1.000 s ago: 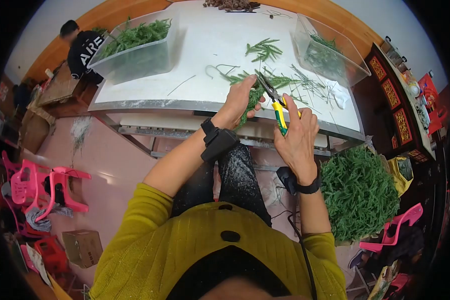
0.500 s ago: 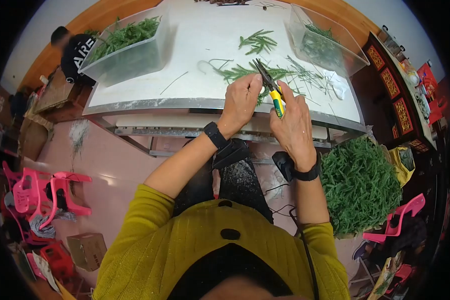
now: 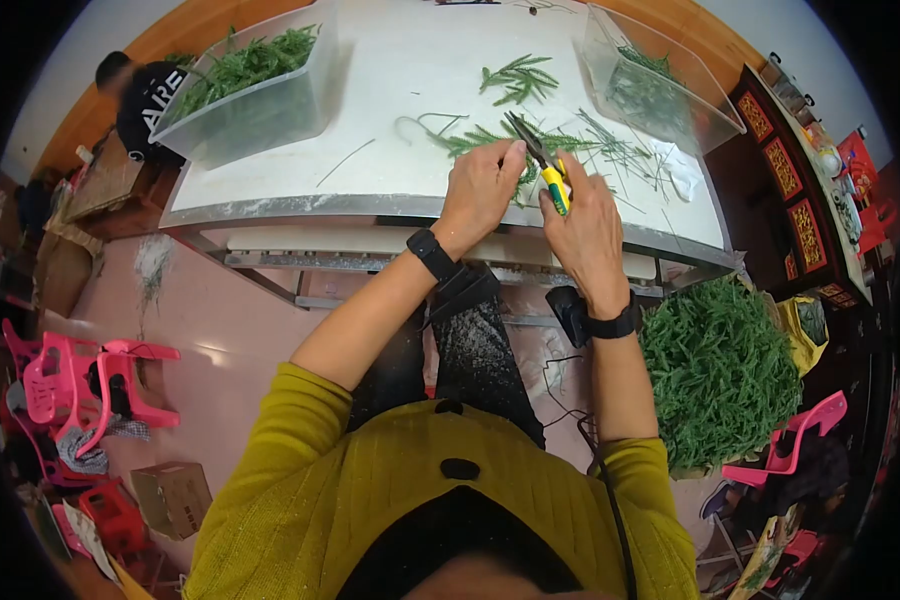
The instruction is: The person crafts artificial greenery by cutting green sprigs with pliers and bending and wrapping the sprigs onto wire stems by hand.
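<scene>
Left hand [image 3: 482,190]: raised over the near edge of the worktop [image 3: 400,180], fingers curled. Its grip is closed, with the thumb drawn in against the fingers; whether greenery is pinched inside cannot be told. Green needles [image 3: 526,180] show between the two hands.

Right hand [image 3: 587,222]: its grip is closed around the yellow-and-green handles of the pliers [image 3: 545,160]. The pliers' dark nose points away from the wearer and slants left, above a green branch [image 3: 485,137] lying on the worktop. The nose lies close to the left thumb; contact cannot be confirmed.

Worktop: white surface, metal front edge dusted with white specks. A separate sprig [image 3: 520,80] lies beyond the pliers. Thin stems [image 3: 630,160] are scattered to the right, beside a crumpled white cloth [image 3: 682,175]. A single thin stem [image 3: 346,162] lies to the left. A clear left bin [image 3: 260,128] and a clear right bin [image 3: 708,118] both hold greenery.

Surroundings: a large heap of greenery [image 3: 720,370] stands right of the wearer, next to a yellow bag [image 3: 803,335]. Pink chairs [image 3: 55,385] and an open cardboard box [image 3: 172,500] are on the floor at left. Another person [image 3: 152,105] in a dark top is beyond the left bin.
</scene>
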Motion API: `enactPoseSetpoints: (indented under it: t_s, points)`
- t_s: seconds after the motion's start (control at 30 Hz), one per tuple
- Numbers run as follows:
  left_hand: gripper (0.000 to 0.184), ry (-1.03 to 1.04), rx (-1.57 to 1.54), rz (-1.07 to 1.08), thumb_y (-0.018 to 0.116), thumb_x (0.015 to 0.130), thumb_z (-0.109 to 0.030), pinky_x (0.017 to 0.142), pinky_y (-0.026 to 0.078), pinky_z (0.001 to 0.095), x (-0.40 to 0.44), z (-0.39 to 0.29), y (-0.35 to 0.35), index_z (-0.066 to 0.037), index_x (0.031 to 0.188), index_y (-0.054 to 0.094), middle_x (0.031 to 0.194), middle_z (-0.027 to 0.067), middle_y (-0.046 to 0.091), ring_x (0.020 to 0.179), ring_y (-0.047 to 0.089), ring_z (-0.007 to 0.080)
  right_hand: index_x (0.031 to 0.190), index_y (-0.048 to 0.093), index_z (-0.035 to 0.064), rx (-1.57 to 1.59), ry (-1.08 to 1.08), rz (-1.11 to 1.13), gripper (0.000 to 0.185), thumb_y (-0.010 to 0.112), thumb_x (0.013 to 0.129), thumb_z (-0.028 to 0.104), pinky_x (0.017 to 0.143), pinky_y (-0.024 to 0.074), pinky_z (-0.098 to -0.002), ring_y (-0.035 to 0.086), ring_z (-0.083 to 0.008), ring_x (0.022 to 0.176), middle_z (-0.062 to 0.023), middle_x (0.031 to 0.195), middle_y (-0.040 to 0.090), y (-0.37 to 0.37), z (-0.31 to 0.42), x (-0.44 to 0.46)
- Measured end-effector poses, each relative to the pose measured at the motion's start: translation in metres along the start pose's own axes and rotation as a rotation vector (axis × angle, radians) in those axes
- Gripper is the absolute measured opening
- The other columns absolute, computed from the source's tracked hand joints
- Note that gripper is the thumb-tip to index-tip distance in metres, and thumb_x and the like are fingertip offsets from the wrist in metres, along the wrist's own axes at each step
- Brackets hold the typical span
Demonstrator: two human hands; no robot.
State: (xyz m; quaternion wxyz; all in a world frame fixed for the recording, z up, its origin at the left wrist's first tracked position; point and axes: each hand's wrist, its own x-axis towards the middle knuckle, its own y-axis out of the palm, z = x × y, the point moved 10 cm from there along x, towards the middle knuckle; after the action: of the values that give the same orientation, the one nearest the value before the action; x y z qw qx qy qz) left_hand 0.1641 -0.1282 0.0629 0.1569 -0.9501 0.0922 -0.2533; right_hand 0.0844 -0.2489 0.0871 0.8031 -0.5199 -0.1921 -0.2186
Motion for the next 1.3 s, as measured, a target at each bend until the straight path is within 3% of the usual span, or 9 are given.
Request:
enactPoseSetpoints:
  t_s: [0.33,0.43,0.53,0.7,0.83,0.93,1.13,1.23,1.3]
  points:
    - [0.040,0.079,0.092,-0.014,0.046,0.094,-0.032,0.064,0.042,0.0483,0.010,-0.005,-0.007,0.002,0.079,0.060,0.067,0.0228,0.056,0.069,0.055,0.0415,0.112,0.058,0.0005,0.272,0.096,0.091,0.033,0.062,0.085,0.020,0.069,0.0474,-0.0482,0.060,-0.0460,0.077,-0.0281,0.081,0.063,0.027,-0.010,0.010]
    - [0.043,0.019,0.017,-0.011,0.047,0.096,-0.035,0.056,0.041,0.0368,0.010,0.011,-0.006,0.004,0.084,0.061,0.058,0.0138,0.051,0.055,0.050,0.0242,0.109,0.059,0.0002,0.320,0.137,0.173,0.031,0.063,0.085,0.020,0.068,0.0476,-0.0483,0.060,-0.0462,0.077,-0.0281,0.080,0.063,0.031,-0.012,0.011]
    - [0.044,-0.027,-0.009,0.048,0.048,0.097,-0.035,0.055,0.040,0.0363,0.016,0.023,-0.002,0.004,0.081,0.060,0.056,0.0125,0.050,0.053,0.049,0.0201,0.111,0.058,0.0005,0.259,0.103,0.155,0.033,0.063,0.084,0.019,0.067,0.0467,-0.0493,0.060,-0.0458,0.075,-0.0271,0.078,0.063,0.030,-0.010,0.013]
    - [0.043,0.048,0.066,0.030,0.044,0.095,-0.035,0.061,0.041,0.0446,0.012,-0.003,-0.010,0.002,0.081,0.061,0.065,0.0197,0.054,0.064,0.053,0.0352,0.114,0.055,-0.0003,-0.062,-0.157,-0.138,0.037,0.063,0.083,0.018,0.067,0.0451,-0.0508,0.059,-0.0463,0.074,-0.0275,0.076,0.061,-0.002,0.018,0.016]
    - [0.040,0.150,0.184,0.002,0.043,0.095,-0.032,0.065,0.042,0.0487,0.015,-0.011,-0.013,0.001,0.084,0.061,0.070,0.0233,0.057,0.071,0.056,0.0420,0.110,0.054,-0.0012,0.125,-0.083,-0.050,0.033,0.061,0.084,0.019,0.069,0.0448,-0.0510,0.059,-0.0476,0.078,-0.0302,0.080,0.061,0.009,0.011,0.021]
    - [0.042,0.194,0.065,-0.035,0.047,0.097,-0.034,0.056,0.040,0.0390,0.012,-0.017,-0.018,0.005,0.084,0.059,0.059,0.0157,0.049,0.054,0.048,0.0258,0.106,0.054,-0.0015,0.300,0.090,0.130,0.029,0.060,0.086,0.019,0.069,0.0447,-0.0508,0.059,-0.0479,0.079,-0.0306,0.081,0.061,0.030,-0.001,0.019]
    - [0.045,0.061,0.005,0.049,0.048,0.098,-0.036,0.053,0.036,0.0334,0.014,0.010,-0.013,0.005,0.082,0.058,0.056,0.0091,0.040,0.055,0.037,0.0142,0.103,0.055,-0.0010,0.226,0.067,0.182,0.027,0.061,0.083,0.016,0.068,0.0446,-0.0497,0.059,-0.0464,0.080,-0.0283,0.083,0.061,0.032,-0.003,0.016]
    - [0.048,-0.048,-0.057,0.125,0.048,0.096,-0.038,0.054,0.038,0.0397,0.017,0.026,-0.009,0.005,0.075,0.056,0.055,0.0165,0.047,0.052,0.046,0.0256,0.112,0.054,0.0022,0.064,-0.061,0.092,0.036,0.063,0.079,0.013,0.070,0.0431,-0.0480,0.056,-0.0425,0.083,-0.0238,0.087,0.058,0.022,-0.001,0.016]
    - [0.049,-0.034,-0.116,0.133,0.048,0.096,-0.038,0.052,0.036,0.0370,0.016,0.032,-0.004,0.005,0.073,0.054,0.054,0.0130,0.043,0.052,0.040,0.0198,0.119,0.052,0.0046,-0.094,-0.166,0.011,0.045,0.063,0.076,0.011,0.073,0.0414,-0.0467,0.054,-0.0391,0.087,-0.0202,0.091,0.054,0.007,0.009,0.012]
